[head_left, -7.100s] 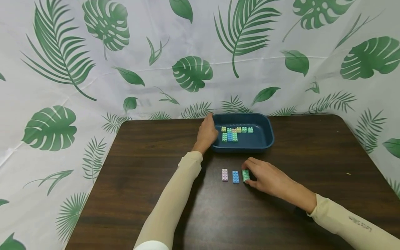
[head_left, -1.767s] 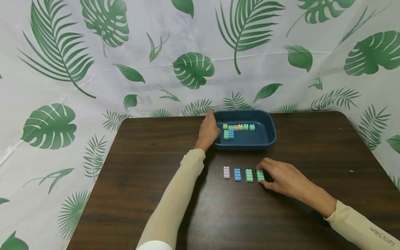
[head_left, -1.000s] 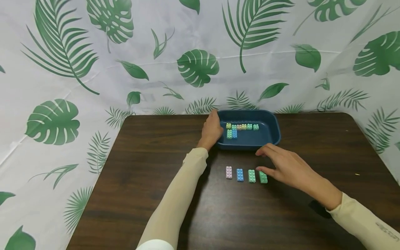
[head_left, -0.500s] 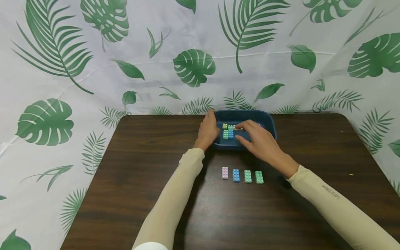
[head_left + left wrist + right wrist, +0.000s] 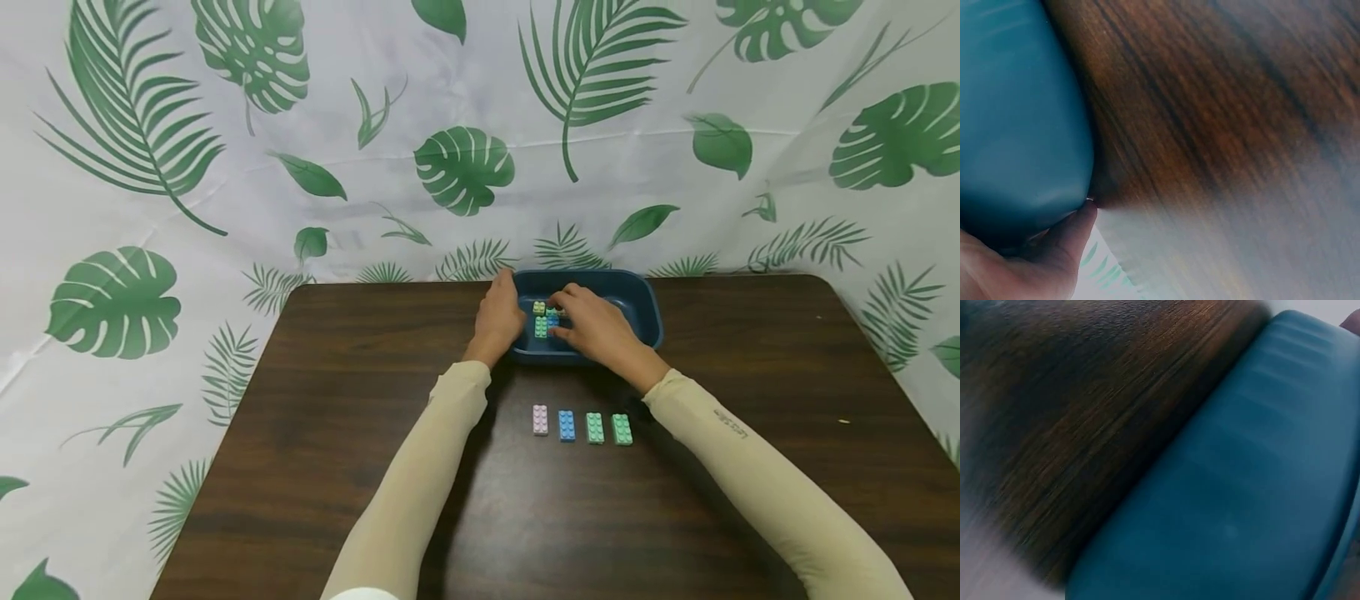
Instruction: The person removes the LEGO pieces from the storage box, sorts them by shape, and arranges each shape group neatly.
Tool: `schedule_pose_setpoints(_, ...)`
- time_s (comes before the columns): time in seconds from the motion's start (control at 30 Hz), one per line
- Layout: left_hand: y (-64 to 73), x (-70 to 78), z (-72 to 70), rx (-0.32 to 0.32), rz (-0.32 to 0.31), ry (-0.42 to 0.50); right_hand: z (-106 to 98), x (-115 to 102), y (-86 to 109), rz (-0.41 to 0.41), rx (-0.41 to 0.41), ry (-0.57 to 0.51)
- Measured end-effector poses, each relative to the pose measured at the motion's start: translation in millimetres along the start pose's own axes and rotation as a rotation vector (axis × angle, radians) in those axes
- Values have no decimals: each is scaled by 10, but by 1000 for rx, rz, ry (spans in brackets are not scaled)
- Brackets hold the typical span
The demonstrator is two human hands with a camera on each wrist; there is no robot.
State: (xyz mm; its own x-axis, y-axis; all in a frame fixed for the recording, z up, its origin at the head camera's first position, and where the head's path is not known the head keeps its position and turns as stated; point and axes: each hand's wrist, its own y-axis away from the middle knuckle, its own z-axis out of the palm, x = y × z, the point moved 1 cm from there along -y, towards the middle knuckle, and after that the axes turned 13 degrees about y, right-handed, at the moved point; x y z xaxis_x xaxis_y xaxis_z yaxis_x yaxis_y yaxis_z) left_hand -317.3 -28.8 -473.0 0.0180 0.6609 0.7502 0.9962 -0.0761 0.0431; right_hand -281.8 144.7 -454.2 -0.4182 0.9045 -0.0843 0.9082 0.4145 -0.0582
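Note:
My left hand (image 5: 498, 318) grips the left end of a dark blue tray (image 5: 649, 312). In the left wrist view, a finger of that hand (image 5: 1047, 262) lies along the tray's outer wall (image 5: 1022, 112). Reaching into the tray, my right hand (image 5: 596, 327) pinches a blue toy brick (image 5: 552, 321) between thumb and fingers, one at each end. Left of it lie a green brick (image 5: 541, 327) and a small yellow brick (image 5: 539, 307); my right hand hides the other bricks. The right wrist view shows mostly the tray's outer side (image 5: 1229, 487).
In front of the tray, a pink brick (image 5: 540, 420), a blue one (image 5: 567, 426), a light green one (image 5: 595, 427) and a darker green one (image 5: 622, 429) stand in a row on the dark wooden table (image 5: 345, 400). A leaf-patterned cloth (image 5: 375, 183) hangs behind.
A green brick from the tray has joined the row, at its right end, released by my right hand. That hand has since moved back into the tray. My left hand stays at the tray's left end.

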Motion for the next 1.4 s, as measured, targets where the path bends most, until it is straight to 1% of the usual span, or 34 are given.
schedule_pose_setpoints(0.23,39,-24,37,-2,-13,11,60,-4,-4,14,-50,45)
schedule_pose_setpoints(0.47,8,-37,73,-19,-34,15,93,9,-12,12,-84,74)
schedule_pose_setpoints(0.7,1,-32,57,-10,-30,10,92,-10,-58,24,-113,83)
schedule_pose_setpoints(0.87,17,-24,31,-1,-31,-2,86,-16,-87,15,-135,101)
schedule_pose_setpoints(1.0,24,-14,6,2,-35,2,33,-7,-73,12,-97,124)
schedule_pose_setpoints(1.1,15,-12,-8,7,-35,10,-62,11,-8,18,-24,132)
schedule_pose_setpoints(1.17,9,-7,-13,10,-31,11,-153,23,69,17,26,127)
schedule_pose_setpoints(1.3,6,17,-3,15,-27,19,-371,56,324,9,102,101)
schedule_pose_setpoints(1.4,4,39,24,17,-27,22,-522,113,609,-3,130,77)
